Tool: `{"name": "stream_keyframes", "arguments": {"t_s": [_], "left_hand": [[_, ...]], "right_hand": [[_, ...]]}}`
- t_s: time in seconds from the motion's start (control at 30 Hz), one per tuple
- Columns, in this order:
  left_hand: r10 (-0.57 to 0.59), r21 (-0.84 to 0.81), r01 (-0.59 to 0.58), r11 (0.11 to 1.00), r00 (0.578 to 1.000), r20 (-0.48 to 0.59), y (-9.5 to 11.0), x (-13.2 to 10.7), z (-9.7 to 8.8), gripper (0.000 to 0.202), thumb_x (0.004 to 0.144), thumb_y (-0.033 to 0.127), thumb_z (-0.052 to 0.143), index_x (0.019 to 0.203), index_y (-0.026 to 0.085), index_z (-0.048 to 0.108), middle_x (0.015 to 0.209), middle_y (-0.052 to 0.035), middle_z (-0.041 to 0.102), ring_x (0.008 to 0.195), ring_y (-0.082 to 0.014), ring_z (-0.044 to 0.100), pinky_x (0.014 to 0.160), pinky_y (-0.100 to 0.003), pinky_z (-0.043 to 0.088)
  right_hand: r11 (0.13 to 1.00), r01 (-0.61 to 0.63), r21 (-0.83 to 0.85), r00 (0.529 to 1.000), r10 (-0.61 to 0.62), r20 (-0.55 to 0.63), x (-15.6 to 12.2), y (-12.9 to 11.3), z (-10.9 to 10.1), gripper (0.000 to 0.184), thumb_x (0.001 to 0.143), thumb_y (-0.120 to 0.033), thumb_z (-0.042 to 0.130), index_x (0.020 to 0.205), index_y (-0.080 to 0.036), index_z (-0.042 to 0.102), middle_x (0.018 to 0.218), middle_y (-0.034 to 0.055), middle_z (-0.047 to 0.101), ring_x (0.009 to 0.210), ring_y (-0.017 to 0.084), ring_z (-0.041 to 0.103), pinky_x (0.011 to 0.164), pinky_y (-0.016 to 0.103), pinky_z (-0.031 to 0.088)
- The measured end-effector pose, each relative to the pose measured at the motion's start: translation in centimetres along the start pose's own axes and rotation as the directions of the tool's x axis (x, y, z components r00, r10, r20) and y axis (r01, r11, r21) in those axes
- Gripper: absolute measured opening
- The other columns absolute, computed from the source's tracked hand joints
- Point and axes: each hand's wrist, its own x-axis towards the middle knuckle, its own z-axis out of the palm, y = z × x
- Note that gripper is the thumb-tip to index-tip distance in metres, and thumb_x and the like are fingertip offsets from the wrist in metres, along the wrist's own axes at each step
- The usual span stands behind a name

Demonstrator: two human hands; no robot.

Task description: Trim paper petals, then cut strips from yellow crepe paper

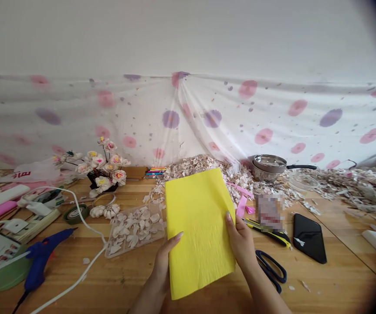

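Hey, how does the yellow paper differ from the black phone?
The paper is bright yellow, while the phone is black. The paper is held up between the left hand and right hand; the phone lies on the table. The paper is crinkled toward its lower part, whereas the phone looks smooth. Both are flat and roughly four-sided.

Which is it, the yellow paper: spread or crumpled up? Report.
Spread: the yellow paper shows one broad face between the left hand and right hand, with fine creases low down. Folded layers behind: cannot tell.
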Motion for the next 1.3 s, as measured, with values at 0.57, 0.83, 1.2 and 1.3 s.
{"name": "stream_keyframes", "arguments": {"t_s": [0.57,0.83,1.2,1.3], "left_hand": [[0.259,-0.121,-0.258,0.959,0.966,-0.007,1.3,0.9,-0.7,0.071,0.058,0.022,0.082,0.124,0.018,0.056,0.092,-0.0093,0.074,0.078,-0.0287,0.071,0.071,-0.038,0.056],[0.222,-0.064,-0.222,0.973,0.975,-0.013,1.4,1.4,-1.4,0.063,0.056,0.019,0.083,0.116,0.016,0.062,0.09,-0.0084,0.075,0.08,-0.0294,0.071,0.073,-0.041,0.056],[0.24,-0.03,-0.242,0.97,0.969,-0.062,1.2,1.7,-1.7,0.065,0.054,0.02,0.084,0.115,0.013,0.064,0.093,-0.0108,0.075,0.079,-0.0298,0.071,0.074,-0.042,0.055],[0.189,-0.05,-0.192,0.98,0.98,-0.067,1.4,1.6,-1.4,0.055,0.057,0.027,0.084,0.108,0.013,0.067,0.094,-0.0121,0.075,0.08,-0.0313,0.072,0.074,-0.043,0.056]], "right_hand": [[0.96,-0.074,0.27,0.979,0.122,-0.164,1.4,0.6,-1.2,0.045,0.075,-0.055,0.068,0.106,-0.021,0.065,0.098,0.0058,0.072,0.085,0.024,0.067,0.063,0.029,0.053],[1.0,0.028,0.001,0.954,-0.027,-0.298,1.7,0.9,-2.1,0.052,0.077,-0.062,0.062,0.1,-0.016,0.067,0.095,0.0061,0.069,0.082,0.021,0.061,0.063,0.025,0.045],[0.996,0.033,-0.077,0.944,-0.057,-0.324,1.6,0.6,-2.3,0.058,0.079,-0.067,0.055,0.1,-0.015,0.066,0.09,0.0064,0.066,0.075,0.019,0.055,0.06,0.025,0.041],[0.997,0.041,-0.07,0.944,-0.062,-0.324,1.3,0.2,-2.4,0.056,0.079,-0.067,0.054,0.099,-0.016,0.065,0.087,0.0054,0.066,0.07,0.017,0.054,0.056,0.024,0.04]]}}
